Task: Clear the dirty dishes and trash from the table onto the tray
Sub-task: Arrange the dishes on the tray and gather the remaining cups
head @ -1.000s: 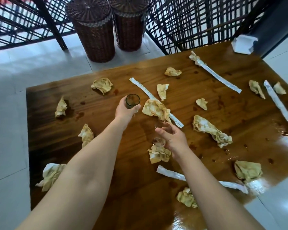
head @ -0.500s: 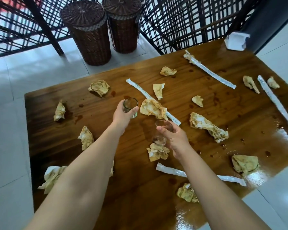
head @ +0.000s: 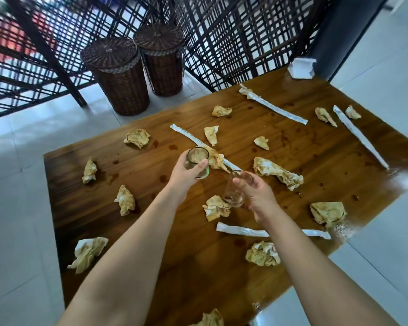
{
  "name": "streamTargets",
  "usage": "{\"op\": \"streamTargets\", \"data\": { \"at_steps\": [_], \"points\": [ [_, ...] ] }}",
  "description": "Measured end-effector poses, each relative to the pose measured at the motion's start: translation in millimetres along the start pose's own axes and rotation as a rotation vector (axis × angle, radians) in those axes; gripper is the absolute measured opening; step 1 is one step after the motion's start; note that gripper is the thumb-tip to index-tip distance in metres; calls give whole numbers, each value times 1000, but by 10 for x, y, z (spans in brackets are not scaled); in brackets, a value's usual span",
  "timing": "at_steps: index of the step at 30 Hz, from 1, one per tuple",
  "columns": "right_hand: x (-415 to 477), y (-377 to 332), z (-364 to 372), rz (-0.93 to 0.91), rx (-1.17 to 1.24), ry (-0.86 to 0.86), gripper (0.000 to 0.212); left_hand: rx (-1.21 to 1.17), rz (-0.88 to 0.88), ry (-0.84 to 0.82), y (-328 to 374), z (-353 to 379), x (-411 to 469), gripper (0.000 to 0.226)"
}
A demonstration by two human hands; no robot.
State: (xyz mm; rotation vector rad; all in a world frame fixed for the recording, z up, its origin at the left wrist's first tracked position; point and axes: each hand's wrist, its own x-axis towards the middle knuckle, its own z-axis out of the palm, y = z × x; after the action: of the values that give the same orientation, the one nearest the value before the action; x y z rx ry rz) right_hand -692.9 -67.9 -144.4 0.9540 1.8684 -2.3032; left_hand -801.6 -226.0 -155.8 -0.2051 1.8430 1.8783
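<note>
Tumbler (head: 196, 158) in left hand (head: 185, 176); glass (head: 236, 194) in right hand (head: 259, 196); wrapper (head: 189, 137) illegible.

Napkins (head: 278, 173), wrappers (head: 272, 107) scattered on table (head: 137, 231); baskets (head: 118, 76) behind.

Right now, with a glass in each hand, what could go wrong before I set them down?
1. The tinted glass in the left hand and the clear glass in the right hand are close together; they could knock.
2. The clear glass is tilted and held near its rim, so it might slip.
3. No tray is in view, and both hands are full.
</note>
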Motion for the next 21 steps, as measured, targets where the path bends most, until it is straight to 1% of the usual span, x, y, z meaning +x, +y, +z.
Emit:
{"op": "streamTargets", "data": {
  "at_steps": [4,7,8,11,12,14,16,19,21],
  "points": [
    [-137,0,-165,-23,-2,4,21,-70,-60,-58,32,169,-240,67],
    [-264,-3,-356,-25,8,16,27,-92,-80,-105,6,344,-459,68],
    [-320,-8,-433,-24,9,18,33,-93,-83,-118,-16,411,-544,67],
    [-520,-9,-700,-35,33,14,60,-68,-81,-155,-109,603,-804,61],
    [-578,-7,-779,-42,42,16,61,-58,-81,-164,-139,653,-879,59],
    [-715,10,-989,-50,66,31,54,-44,-78,-169,-191,798,-1067,57],
    [-870,12,-1206,-48,74,52,51,-30,-76,-164,-256,949,-1247,60],
    [-1095,-3,-1538,-55,89,74,61,14,-71,-189,-315,1189,-1498,60],
    [-1241,-16,-1763,-64,114,84,60,21,-60,-214,-352,1345,-1653,55]
  ]
}}
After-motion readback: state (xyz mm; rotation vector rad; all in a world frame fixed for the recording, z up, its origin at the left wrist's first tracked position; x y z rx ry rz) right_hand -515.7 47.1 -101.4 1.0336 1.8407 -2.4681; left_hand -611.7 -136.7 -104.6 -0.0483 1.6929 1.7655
